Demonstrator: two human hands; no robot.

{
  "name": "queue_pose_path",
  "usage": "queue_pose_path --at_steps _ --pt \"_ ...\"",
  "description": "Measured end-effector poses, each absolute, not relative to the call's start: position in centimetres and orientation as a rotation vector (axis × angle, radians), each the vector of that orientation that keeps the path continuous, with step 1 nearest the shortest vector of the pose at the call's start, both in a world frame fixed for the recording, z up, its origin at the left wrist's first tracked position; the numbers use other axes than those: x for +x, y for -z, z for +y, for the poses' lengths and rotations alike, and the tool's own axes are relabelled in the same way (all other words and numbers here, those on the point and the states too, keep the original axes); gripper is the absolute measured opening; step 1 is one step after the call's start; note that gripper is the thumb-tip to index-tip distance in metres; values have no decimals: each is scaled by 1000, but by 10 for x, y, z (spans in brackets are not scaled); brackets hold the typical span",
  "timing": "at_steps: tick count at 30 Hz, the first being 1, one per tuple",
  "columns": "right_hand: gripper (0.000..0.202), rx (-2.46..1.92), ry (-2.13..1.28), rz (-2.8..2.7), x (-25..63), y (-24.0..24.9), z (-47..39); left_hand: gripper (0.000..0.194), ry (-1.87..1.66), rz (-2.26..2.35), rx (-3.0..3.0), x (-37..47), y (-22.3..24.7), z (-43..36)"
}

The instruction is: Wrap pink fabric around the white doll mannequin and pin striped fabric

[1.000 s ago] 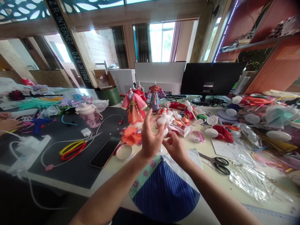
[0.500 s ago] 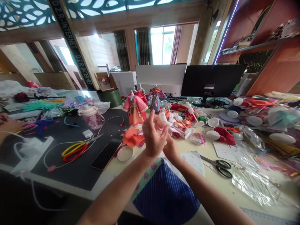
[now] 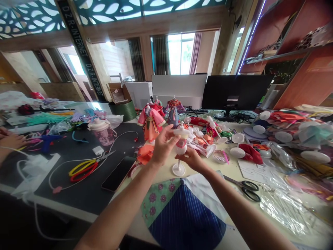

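Mannequin (image 3: 181, 150) held near its chest by my left hand (image 3: 164, 146), hips by my right hand (image 3: 194, 160) — uneven pressure could tip it toward the table's (image 3: 166, 169) near edge.

Both bare forearms (image 3: 122, 198) are extended forward from the lower edge of the view and angled inward, so that the hands are brought close together near the middle. The left hand (image 3: 163, 144) is raised slightly higher, its fingers bent and its thumb stretched inward in a light grip. The right hand (image 3: 192, 159) is held lower, its fingers curled and their tips pointed toward the left.
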State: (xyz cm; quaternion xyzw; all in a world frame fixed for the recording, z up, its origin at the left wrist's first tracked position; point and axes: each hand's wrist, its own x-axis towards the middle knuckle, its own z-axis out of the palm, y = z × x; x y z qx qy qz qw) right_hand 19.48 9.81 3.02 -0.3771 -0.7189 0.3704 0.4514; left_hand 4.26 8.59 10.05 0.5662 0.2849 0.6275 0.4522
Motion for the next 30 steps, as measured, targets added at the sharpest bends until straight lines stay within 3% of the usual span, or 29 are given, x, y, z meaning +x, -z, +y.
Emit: queue_pose_path --at_steps 9,13,15,18,24,30 --pt "15 -952 -1012 -1824 203 -51 93 59 -1527 680 1283 44 -105 95" --pt "42 -927 -1034 -1816 214 -62 87 60 -1562 675 1272 47 -104 98" --pt "46 -898 -1052 -1749 218 -68 83 60 -1561 675 1279 48 -104 98" --pt "44 -869 -1006 -1644 217 -78 79 58 -1555 659 1293 49 -103 99" --pt "31 -995 -563 -1674 201 -89 80 59 -1546 646 1325 49 -101 99" --pt "32 -955 -612 -1676 204 -82 80 58 -1544 678 1328 48 -104 97"
